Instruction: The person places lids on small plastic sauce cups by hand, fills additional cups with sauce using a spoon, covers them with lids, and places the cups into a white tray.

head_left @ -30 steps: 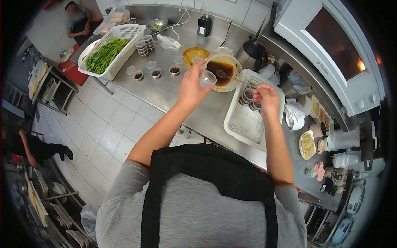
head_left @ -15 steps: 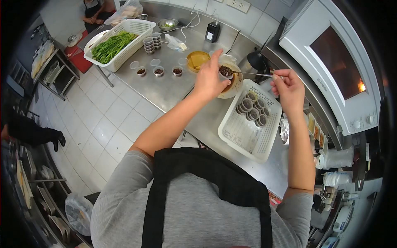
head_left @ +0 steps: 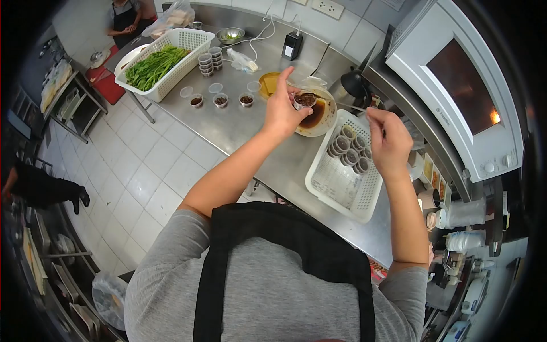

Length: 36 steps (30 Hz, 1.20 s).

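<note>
My left hand (head_left: 279,117) is closed round a small clear plastic cup (head_left: 305,101) of dark, chunky sauce, held above a pale bowl (head_left: 327,124). Brown liquid lies in that bowl. Right of it, my right hand (head_left: 391,139) grips the thin metal handle of a spoon (head_left: 354,108); the spoon's head is hard to make out. On the steel table stand three filled cups (head_left: 220,101), with clear lids (head_left: 215,88) beside them. Below my right hand, a white plastic basket (head_left: 360,214) contains several lidded cups of dark sauce (head_left: 341,145).
A white basket of green vegetables (head_left: 171,85) sits at the far left, near stacked cups (head_left: 205,64). A yellow container (head_left: 268,84) lies behind my left hand. A microwave (head_left: 458,85) stands on the right. Other people (head_left: 122,25) are at the left.
The spoon has moved from over the cup toward the right. My right hand has turned and lowered slightly. The cup in my left hand has shifted slightly left, revealing more of the bowl's liquid.
</note>
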Each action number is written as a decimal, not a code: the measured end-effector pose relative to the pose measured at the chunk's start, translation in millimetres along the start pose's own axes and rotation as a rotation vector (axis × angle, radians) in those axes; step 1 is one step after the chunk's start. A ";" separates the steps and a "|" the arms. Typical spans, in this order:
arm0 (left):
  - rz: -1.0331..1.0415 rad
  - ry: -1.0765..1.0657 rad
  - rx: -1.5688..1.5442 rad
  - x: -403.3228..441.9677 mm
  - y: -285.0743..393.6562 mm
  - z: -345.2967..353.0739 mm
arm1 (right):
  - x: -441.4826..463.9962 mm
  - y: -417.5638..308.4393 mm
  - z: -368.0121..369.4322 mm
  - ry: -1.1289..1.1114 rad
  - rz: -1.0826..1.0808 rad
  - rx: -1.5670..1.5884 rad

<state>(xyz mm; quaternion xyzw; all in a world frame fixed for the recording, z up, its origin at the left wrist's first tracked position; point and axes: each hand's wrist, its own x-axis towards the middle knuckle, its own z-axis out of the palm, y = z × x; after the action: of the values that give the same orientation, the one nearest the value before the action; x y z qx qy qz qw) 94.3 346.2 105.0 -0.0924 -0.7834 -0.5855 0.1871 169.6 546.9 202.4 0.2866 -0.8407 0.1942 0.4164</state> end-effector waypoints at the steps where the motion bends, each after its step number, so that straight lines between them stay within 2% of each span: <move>1: -0.005 -0.002 0.003 1.5 -1.3 -1.1 | -0.8 -1.6 0.6 0.026 0.068 -0.001; 4: -0.019 -0.023 0.010 6.6 -3.9 -5.5 | -1.3 -2.3 -1.4 0.084 0.260 0.037; 7: -0.068 -0.057 0.016 9.6 -4.0 -13.0 | -9.8 0.6 1.2 0.121 0.268 -0.031; 10: -0.062 -0.064 0.009 12.8 -11.1 -22.1 | -28.7 9.1 18.5 0.069 0.267 -0.081; 13: -0.042 -0.066 0.007 12.5 -16.3 -39.7 | -41.2 19.7 59.7 -0.005 0.102 -0.149; 15: -0.023 -0.082 -0.002 13.3 -20.4 -52.7 | -57.3 41.9 105.2 -0.206 0.135 -0.299; 18: -0.002 -0.091 -0.033 12.9 -25.4 -63.7 | -60.5 47.3 139.6 -0.236 0.192 -0.350; 27: 0.030 -0.101 -0.039 17.6 -30.0 -84.3 | -68.7 12.5 182.4 -0.214 0.591 -0.177; 30: 0.048 -0.097 -0.050 19.3 -33.1 -87.4 | -72.7 1.3 190.6 -0.068 0.697 0.004; 36: 0.048 -0.092 -0.052 18.6 -31.4 -89.3 | -74.5 -13.2 199.7 -0.006 0.832 0.176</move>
<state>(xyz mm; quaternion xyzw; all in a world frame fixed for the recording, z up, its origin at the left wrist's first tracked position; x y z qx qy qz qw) 82.4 250.5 106.5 -0.1427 -0.7733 -0.5960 0.1627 97.0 447.9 27.7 -0.0422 -0.8663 0.4157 0.2739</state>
